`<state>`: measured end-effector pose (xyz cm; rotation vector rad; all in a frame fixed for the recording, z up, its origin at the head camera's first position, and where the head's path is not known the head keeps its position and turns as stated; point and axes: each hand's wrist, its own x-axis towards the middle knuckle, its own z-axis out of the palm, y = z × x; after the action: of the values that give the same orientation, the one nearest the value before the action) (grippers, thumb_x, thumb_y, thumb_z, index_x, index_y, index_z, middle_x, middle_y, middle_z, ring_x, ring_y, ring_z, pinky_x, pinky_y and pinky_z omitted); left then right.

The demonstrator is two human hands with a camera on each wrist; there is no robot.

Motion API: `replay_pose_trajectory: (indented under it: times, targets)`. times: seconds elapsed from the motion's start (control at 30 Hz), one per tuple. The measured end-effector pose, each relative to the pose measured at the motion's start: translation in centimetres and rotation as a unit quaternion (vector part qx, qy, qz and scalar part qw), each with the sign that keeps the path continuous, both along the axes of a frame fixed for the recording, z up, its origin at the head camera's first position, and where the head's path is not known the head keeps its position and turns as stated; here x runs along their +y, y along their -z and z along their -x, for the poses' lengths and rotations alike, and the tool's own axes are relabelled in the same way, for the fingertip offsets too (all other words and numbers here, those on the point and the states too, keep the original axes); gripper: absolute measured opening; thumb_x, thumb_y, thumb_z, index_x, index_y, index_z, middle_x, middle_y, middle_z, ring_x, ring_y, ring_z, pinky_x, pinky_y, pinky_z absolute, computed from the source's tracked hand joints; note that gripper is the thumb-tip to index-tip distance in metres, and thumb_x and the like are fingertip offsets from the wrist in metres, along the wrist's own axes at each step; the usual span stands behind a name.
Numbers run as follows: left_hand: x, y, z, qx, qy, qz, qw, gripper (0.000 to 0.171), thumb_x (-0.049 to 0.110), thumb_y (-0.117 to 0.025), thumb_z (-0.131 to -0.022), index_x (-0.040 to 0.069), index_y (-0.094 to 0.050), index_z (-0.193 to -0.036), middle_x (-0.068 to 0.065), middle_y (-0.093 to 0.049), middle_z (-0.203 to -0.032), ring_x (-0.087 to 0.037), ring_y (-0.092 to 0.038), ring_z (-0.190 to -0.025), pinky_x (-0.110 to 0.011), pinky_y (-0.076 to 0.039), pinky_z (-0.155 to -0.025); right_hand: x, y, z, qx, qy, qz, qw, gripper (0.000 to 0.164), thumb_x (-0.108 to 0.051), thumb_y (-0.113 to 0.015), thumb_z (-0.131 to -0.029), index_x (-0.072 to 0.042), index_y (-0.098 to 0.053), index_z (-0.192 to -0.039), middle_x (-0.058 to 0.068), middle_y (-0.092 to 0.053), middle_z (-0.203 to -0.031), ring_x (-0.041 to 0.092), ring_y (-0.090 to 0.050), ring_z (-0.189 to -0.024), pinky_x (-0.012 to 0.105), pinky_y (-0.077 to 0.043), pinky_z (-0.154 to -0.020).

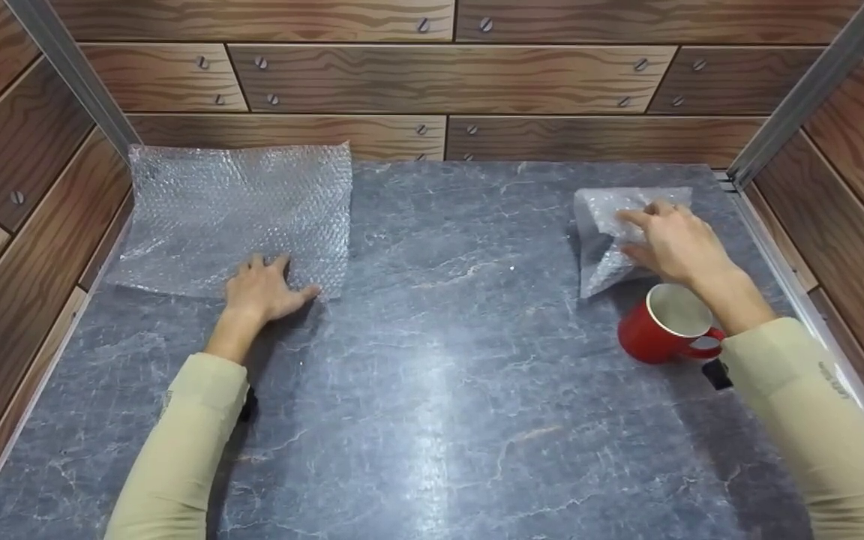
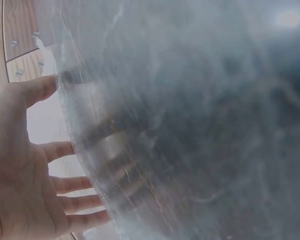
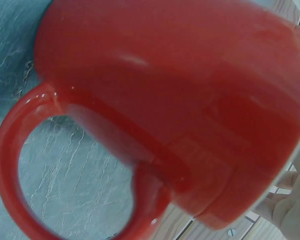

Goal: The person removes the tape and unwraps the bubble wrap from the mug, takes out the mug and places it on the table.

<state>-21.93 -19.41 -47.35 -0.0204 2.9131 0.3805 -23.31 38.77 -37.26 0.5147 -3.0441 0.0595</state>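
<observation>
A flat sheet of clear bubble wrap (image 1: pixel 244 199) lies at the back left of the table. My left hand (image 1: pixel 261 291) rests on its near edge, fingers spread and thumb out to the right. In the left wrist view the fingers of that hand (image 2: pixel 20 170) look straight. At the right, a smaller folded piece of bubble wrap (image 1: pixel 595 225) stands partly raised, its left side gaping. Over it is my right hand (image 1: pixel 679 236), index finger and thumb apart at its surface. Just in front of that piece sits a red mug (image 1: pixel 646 330) with a pale inside, filling the right wrist view (image 3: pixel 180 100).
The grey marbled table (image 1: pixel 432 360) stretches between the hands. Wood-patterned panels (image 1: pixel 447 79) enclose the back and both sides, with metal rails (image 1: pixel 799 90) at the corners. The mug's handle (image 1: pixel 704 349) points right, close to my right sleeve (image 1: pixel 792 375).
</observation>
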Motion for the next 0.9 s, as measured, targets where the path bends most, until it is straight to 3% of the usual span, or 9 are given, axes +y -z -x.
replay_pose_trajectory:
  times: [0.63,0.9]
  targets:
    - [-1.4,-0.1,1.3,0.008,-0.012,-0.013,0.9998,0.094,0.066,-0.058,-0.096,0.006,-0.033,-0.163,-0.043,-0.034,-0.157,-0.063,-0.036,-0.145,-0.077,-0.039,-0.114,-2.5,0.6,-0.5,0.013,-0.024,0.006,1.0,0.053,-0.023,-0.076,-0.096,-0.015,-0.061,-0.147,0.032,-0.061,-0.131,0.055,-0.062,-0.113,0.071,-0.056,-0.089]
    - [-1.3,-0.9,1.2,0.044,-0.015,-0.024,0.9986,0.091,0.065,-0.054,-0.098,0.001,-0.037,-0.16,-0.041,-0.034,-0.16,-0.061,-0.036,-0.147,-0.077,-0.036,-0.117,-3.5,0.6,-0.7,0.023,-0.045,0.009,0.999,0.054,-0.024,-0.076,-0.096,-0.015,-0.061,-0.147,0.029,-0.063,-0.13,0.053,-0.062,-0.113,0.069,-0.057,-0.09]
